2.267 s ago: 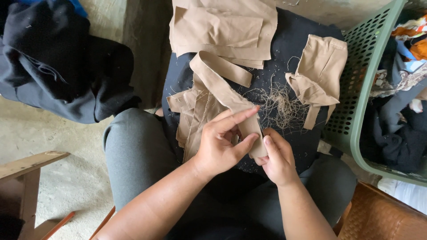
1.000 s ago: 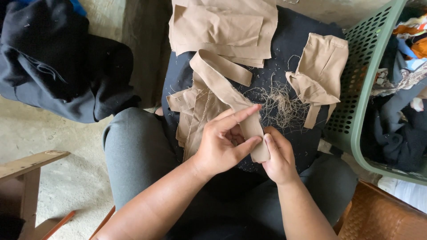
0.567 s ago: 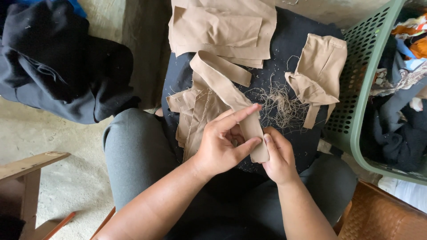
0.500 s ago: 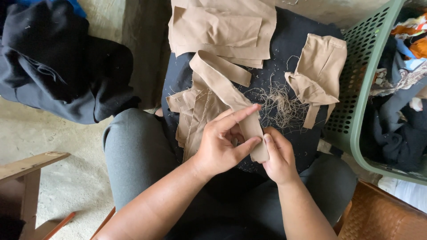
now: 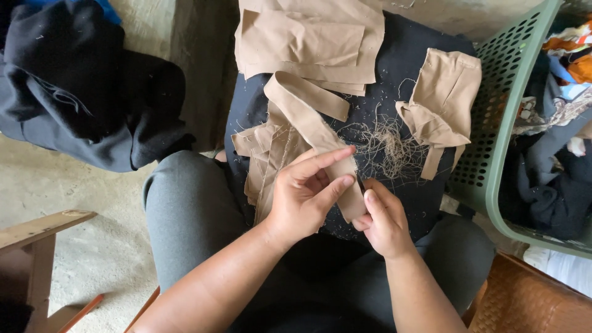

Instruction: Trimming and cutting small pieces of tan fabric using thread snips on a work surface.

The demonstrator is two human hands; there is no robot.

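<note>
My left hand (image 5: 302,194) pinches the near end of a long tan fabric strip (image 5: 308,117), thumb and forefinger closed over it. Right beside it, my right hand (image 5: 382,219) is closed on a small dark tool whose tip shows at the strip's edge; its kind cannot be made out. The strip runs away from me across a dark cloth (image 5: 407,68) spread over my lap. A tuft of loose tan threads (image 5: 385,148) lies just beyond my hands. More tan pieces lie nearby: a folded stack (image 5: 308,40) at the top and a small piece (image 5: 444,102) to the right.
A green perforated plastic basket (image 5: 502,129) with mixed clothes stands at the right. A heap of dark garments (image 5: 74,86) lies on the concrete floor at the left. A wooden frame (image 5: 37,246) sits at the lower left, a brown surface (image 5: 530,302) at the lower right.
</note>
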